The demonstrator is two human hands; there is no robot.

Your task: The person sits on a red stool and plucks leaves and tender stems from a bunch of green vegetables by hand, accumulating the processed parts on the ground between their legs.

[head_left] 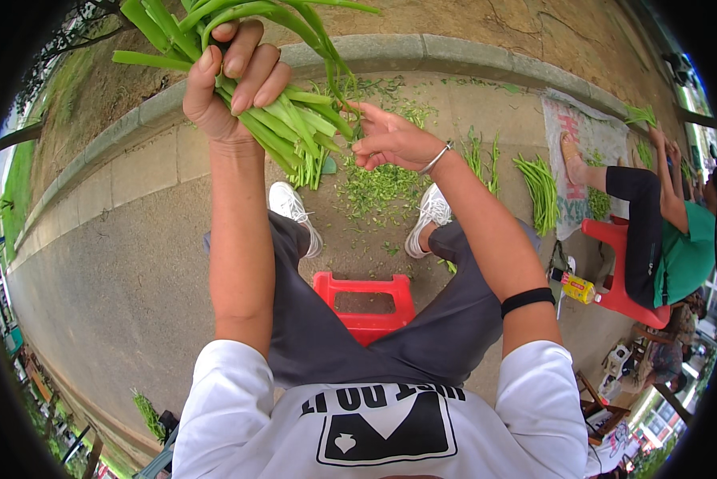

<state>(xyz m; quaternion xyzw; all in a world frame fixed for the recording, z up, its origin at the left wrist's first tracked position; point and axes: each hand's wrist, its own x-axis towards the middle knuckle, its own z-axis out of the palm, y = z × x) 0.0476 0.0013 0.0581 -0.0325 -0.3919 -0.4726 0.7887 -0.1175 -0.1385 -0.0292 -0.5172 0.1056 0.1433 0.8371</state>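
My left hand (250, 73) is wrapped round a thick bunch of long green vegetable stalks (282, 132), raised at the top of the head view. Their pale ends point down to the right, while the upper part runs out of the picture. Beside those ends is my right hand (402, 142), its thumb and forefinger close together around a small bit of dark green. Whether that bit is a leaf or a stem, I cannot make out. On the ground below lies a scatter of chopped green trimmings (378, 191), between my white shoes.
A red plastic stool (364, 307) is under me. To the right, another bundle of green stalks (539, 191) lies by a printed plastic sheet (570, 172). A person in a green shirt (686, 251) sits there on a red stool (614, 267), near a yellow-labelled bottle (579, 288). Ahead runs a stone curb (470, 60).
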